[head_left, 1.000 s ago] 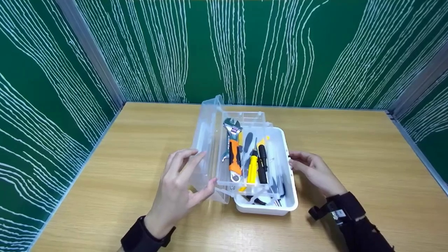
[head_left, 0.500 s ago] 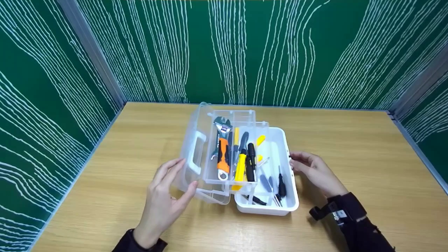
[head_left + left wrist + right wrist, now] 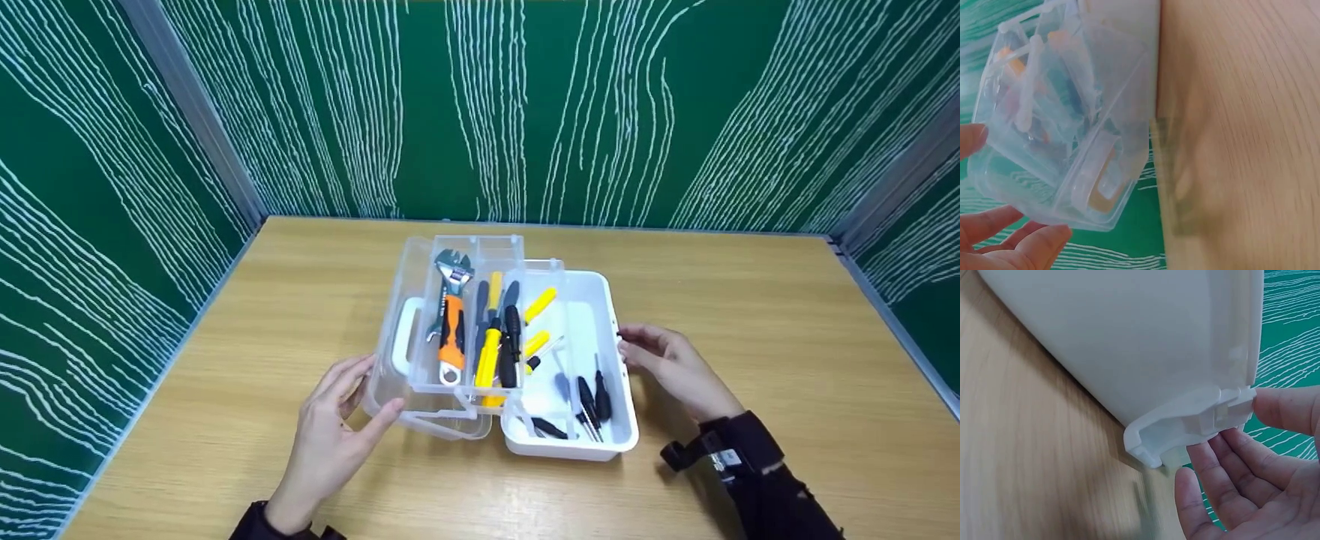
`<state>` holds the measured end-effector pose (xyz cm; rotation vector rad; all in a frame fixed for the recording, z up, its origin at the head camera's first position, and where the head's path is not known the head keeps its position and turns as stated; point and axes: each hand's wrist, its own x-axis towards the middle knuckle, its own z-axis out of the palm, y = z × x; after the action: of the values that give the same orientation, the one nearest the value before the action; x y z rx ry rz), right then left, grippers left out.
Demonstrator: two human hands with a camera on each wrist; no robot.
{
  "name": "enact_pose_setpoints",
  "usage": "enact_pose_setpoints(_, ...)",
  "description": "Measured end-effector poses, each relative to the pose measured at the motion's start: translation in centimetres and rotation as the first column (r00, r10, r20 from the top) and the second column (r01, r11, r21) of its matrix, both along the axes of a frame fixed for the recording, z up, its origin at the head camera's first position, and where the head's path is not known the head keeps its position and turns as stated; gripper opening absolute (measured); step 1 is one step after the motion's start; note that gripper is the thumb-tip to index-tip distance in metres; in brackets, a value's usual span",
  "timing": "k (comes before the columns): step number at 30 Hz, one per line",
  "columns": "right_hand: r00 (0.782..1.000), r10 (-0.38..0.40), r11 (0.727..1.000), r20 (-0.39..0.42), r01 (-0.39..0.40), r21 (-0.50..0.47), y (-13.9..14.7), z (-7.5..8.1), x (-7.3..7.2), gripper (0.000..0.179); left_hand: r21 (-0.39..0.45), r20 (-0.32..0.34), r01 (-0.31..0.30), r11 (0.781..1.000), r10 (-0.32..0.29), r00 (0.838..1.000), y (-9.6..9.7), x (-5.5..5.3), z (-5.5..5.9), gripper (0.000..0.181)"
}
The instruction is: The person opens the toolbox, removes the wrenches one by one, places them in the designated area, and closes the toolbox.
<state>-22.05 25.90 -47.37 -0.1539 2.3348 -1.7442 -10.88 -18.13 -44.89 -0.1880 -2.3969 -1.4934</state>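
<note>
A white toolbox sits on the table with its clear lid swung out to the left. My left hand holds the lid at its outer left corner; in the left wrist view the thumb is at the edge and the fingers lie under it. My right hand pinches the box's right side at the white latch, thumb at the rim, fingers below. Clear trays fan out over the box, bearing an adjustable wrench with an orange-black handle and a yellow-handled tool.
Inside the box lie dark screwdrivers and yellow-handled tools. The lid's white handle faces left. The wooden table extends to both sides, with green, white-lined walls behind and beside it.
My left hand has moved left and down with the lid, which tips outward. The trays have slid left with the wrench, uncovering tools inside the box. My right hand has stayed put.
</note>
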Motion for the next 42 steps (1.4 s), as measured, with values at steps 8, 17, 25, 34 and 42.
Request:
enact_pose_setpoints(8, 1.000, 0.005, 1.000, -0.002, -0.005, 0.009, 0.0, 0.1, 0.1, 0.063, 0.105, 0.164, 0.017, 0.994, -0.034, 0.986, -0.7, -0.1, 0.0, 0.064)
enact_pose_setpoints(17, 0.999, -0.011, 1.000, -0.035, 0.011, 0.016, 0.1, 0.1, 0.1, 0.058, 0.171, 0.266, 0.026, 0.985, -0.072, 0.961, -0.8, -0.5, -0.9, 0.064)
enact_pose_setpoints(25, 0.998, -0.018, 0.999, -0.052, 0.020, 0.041, 0.5, 0.1, 0.0, 0.057, 0.210, 0.339, 0.018, 0.978, -0.090, 0.937, -0.3, -0.8, -2.1, 0.066)
enact_pose_setpoints(34, 0.999, -0.026, 0.998, -0.038, 0.029, 0.059, 0.5, 0.1, -0.1, 0.058, 0.223, 0.387, 0.018, 0.975, -0.106, 0.916, -0.5, -0.9, -2.9, 0.062)
enact_pose_setpoints(42, 1.000, -0.022, 0.998, -0.013, 0.023, 0.052, 0.7, 0.1, -0.2, 0.061, 0.185, 0.424, 0.004, 0.983, -0.083, 0.902, -0.6, -1.2, -2.8, 0.062)
